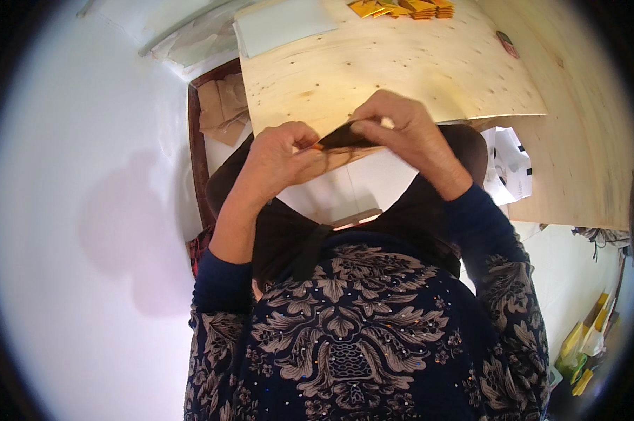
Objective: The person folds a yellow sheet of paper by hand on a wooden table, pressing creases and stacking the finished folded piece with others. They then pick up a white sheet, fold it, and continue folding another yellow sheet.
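Just off the near edge of the wooden table, both my hands are raised over my lap. A thin, dark flat piece (345, 137) with a bit of orange at its left end is stretched between them. My left hand (280, 156) pinches the left end between thumb and curled fingers. With thumb and forefinger, my right hand (406, 130) grips the right end from above. The piece is seen nearly edge-on, so whether it is a packet or a folded sheet cannot be told.
Several golden-orange packets (425, 8) lie at the table's far edge, near a pale sheet (285, 27). A small red and dark object (507, 44) rests at the table's right. Brown paper (223, 105) is at left, a white bag (508, 165) at right. A white wall (85, 210) rises on my left.
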`<state>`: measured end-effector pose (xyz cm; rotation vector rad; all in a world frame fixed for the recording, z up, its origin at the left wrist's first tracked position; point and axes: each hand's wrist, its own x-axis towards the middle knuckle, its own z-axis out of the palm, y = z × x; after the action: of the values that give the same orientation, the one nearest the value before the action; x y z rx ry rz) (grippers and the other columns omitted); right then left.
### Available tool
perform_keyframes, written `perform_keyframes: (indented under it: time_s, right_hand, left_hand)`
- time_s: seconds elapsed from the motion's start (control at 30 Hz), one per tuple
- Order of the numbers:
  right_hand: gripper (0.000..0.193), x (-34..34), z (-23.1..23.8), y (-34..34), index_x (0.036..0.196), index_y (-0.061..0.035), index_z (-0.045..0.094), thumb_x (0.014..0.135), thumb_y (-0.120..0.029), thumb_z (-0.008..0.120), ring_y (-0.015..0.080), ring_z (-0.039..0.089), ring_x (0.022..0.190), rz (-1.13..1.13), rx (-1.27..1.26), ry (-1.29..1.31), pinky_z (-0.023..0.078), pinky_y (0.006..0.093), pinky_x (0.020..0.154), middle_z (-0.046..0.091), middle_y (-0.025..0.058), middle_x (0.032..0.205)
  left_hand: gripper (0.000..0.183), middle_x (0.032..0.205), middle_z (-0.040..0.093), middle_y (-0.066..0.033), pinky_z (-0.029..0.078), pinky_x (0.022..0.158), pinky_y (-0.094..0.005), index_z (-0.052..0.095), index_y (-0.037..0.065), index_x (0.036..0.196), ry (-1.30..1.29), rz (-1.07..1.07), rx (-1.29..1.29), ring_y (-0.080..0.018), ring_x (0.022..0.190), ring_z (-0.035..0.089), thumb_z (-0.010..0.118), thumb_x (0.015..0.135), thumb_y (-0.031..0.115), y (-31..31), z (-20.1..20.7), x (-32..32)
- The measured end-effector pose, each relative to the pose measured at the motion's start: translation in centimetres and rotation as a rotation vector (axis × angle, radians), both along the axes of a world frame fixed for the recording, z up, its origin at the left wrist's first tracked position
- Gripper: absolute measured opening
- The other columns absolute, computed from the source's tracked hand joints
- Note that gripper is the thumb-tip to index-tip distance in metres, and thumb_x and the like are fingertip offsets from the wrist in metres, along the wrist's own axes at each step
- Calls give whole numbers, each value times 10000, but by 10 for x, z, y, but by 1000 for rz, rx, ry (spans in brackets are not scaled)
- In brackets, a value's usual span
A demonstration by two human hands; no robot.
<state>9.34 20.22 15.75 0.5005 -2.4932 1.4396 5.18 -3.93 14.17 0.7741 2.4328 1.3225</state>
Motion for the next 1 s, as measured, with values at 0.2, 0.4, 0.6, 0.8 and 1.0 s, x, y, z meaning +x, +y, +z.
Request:
perform_keyframes:
  time_s: [0.2,0.4,0.6,0.8,1.0]
  right_hand:
    - [109,-49,-9,33,908,-60,691,867,-153,730,109,540,753,-48,100,-52,451,247,679,621,2,861]
    - [161,-93,-13,13,917,-49,697,865,-197,733,135,598,778,-27,-2,33,490,262,693,645,39,877]
    - [181,-108,1,-4,903,-11,689,827,-171,725,144,615,722,-24,-29,12,515,271,697,650,73,825]
    - [163,-120,0,32,941,-90,733,886,-243,728,89,589,781,-52,-64,-55,480,245,715,667,-8,863]
    - [145,-136,-11,44,966,-130,742,881,-246,732,102,624,913,-36,-201,126,508,256,807,708,-27,995]
  left_hand:
    - [133,825,660,-95,497,702,-319,656,22,888,29,227,-204,-196,754,622,701,814,123,-44,-24,-46]
    - [455,1121,635,-139,469,912,-376,605,18,1106,379,216,122,-288,1042,604,787,753,240,-18,-20,-74]
    - [506,1125,666,-148,487,906,-408,598,43,1151,489,324,-25,-324,1049,624,804,727,224,25,-25,-69]
    - [202,847,695,-106,511,727,-297,665,26,982,191,343,-42,-217,782,652,730,814,117,-8,-46,-85]
    - [103,907,680,-59,479,833,-366,685,92,925,620,501,-97,-257,898,628,683,823,104,-34,-31,-124]
